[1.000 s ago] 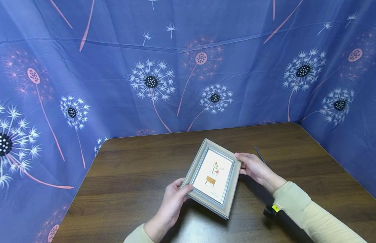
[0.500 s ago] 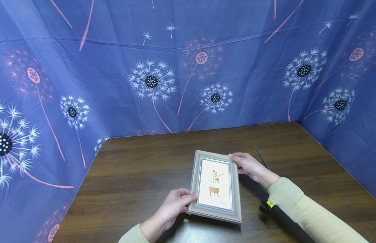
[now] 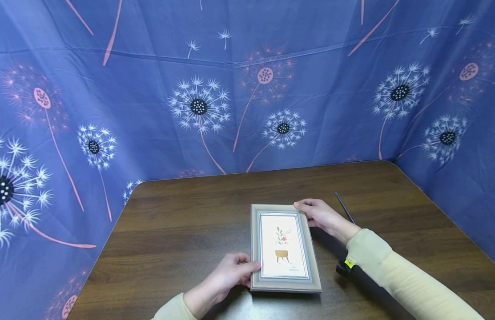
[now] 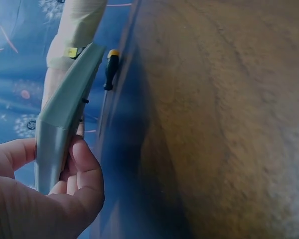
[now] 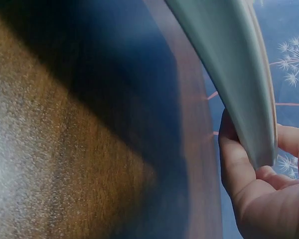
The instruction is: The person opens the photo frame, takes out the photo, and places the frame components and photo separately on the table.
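A light grey picture frame (image 3: 255, 235) tilts face up toward me in the head view, its print (image 3: 285, 246) showing a plant in an orange pot on legs. My left hand (image 3: 230, 274) grips its lower left side, thumb over the front. At the upper right corner, my right hand (image 3: 324, 218) pinches the edge. Both wrist views show the frame edge-on, raised above the tabletop; small dark tabs (image 4: 85, 101) stick out of its back in the left wrist view. Fingers behind the frame are hidden in the head view.
On the brown wooden table (image 3: 183, 222), a screwdriver's thin dark shaft (image 3: 345, 207) shows behind my right forearm; its dark handle (image 4: 111, 72) with a yellow end appears in the left wrist view. A blue dandelion-print cloth (image 3: 151, 89) hangs around the table's far sides.
The picture frame has turned from a slant to nearly straight and moved a little lower and to the left. Both hands kept their grip, the right moving left with it.
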Available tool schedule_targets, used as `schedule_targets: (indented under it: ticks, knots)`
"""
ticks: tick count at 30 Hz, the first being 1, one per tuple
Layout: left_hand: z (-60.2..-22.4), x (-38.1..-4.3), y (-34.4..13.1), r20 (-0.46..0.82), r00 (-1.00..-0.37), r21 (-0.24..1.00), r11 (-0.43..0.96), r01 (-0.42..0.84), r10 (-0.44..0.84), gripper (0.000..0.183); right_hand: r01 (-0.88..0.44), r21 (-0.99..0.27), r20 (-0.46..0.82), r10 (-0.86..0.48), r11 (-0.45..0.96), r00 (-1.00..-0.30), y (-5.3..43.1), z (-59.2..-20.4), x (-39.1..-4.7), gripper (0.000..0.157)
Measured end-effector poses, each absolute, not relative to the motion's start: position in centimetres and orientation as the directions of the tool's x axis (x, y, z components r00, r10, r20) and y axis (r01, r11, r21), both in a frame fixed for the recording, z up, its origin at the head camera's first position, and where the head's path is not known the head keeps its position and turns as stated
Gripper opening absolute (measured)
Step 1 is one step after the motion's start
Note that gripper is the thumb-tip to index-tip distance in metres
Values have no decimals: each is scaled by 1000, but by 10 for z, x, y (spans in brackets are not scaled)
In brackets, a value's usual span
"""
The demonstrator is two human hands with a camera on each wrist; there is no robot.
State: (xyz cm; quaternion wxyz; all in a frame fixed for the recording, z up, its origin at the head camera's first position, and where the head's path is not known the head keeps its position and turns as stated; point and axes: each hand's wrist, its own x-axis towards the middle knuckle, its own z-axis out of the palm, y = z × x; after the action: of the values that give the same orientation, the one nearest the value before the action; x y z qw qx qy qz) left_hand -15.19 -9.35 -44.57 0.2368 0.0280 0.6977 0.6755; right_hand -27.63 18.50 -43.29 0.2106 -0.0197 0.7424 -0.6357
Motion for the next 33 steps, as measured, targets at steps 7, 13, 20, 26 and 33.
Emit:
schedule_targets:
  ticks: [7,13,20,26,33]
  knots:
    - [-450,-151,-96,-303,-884,953,111,-282,357,21,234,-959,-272,-296,158,-916,182,-433,-278,44]
    - [-452,-149,-96,-290,-885,956,150,-252,364,41,225,-956,-272,-292,187,-917,179,-435,-279,38]
    - [-456,-148,-95,-261,-898,963,157,-219,353,63,170,-926,-268,-270,336,-925,177,-438,-279,38]
    - [-458,-146,-92,-247,-907,960,212,-182,340,64,84,-881,-221,-248,465,-943,175,-442,-280,34]
    - [-456,-145,-88,-224,-924,942,313,-124,311,78,-26,-813,-140,-238,581,-961,173,-447,-279,24]
